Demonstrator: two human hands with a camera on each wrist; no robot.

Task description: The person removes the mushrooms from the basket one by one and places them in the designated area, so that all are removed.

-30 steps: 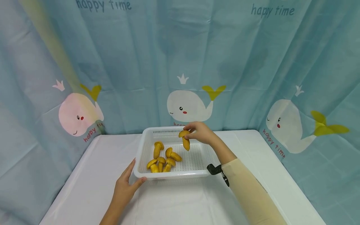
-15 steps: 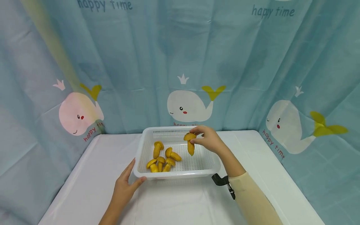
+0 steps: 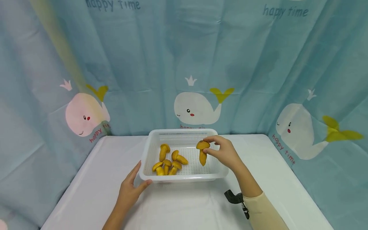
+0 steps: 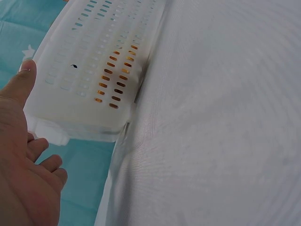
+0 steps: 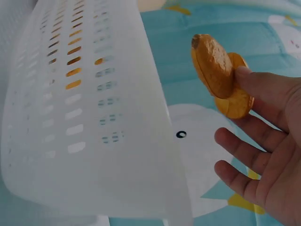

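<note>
A white perforated plastic basket (image 3: 187,178) stands on the table with several yellow-brown mushrooms (image 3: 162,152) lying in its left half. My right hand (image 3: 225,155) pinches one mushroom (image 3: 203,156) by its cap between thumb and fingers, stem hanging down, over the basket's right part. In the right wrist view that mushroom (image 5: 214,68) shows stem-first, and the other fingers of the hand (image 5: 273,146) are spread loosely. My left hand (image 3: 128,193) rests against the basket's near left corner, thumb at the front rim and fingers along the left side.
A white cloth covers the table (image 3: 184,207), whose surface extends left, right and in front of the basket. Blue curtains (image 3: 138,70) printed with whales hang behind and at both sides. A black device (image 3: 234,197) is strapped near the right wrist.
My right hand has moved right and a little toward me with the pinched mushroom. The left hand stays at the basket's corner. The head view has shifted slightly.
</note>
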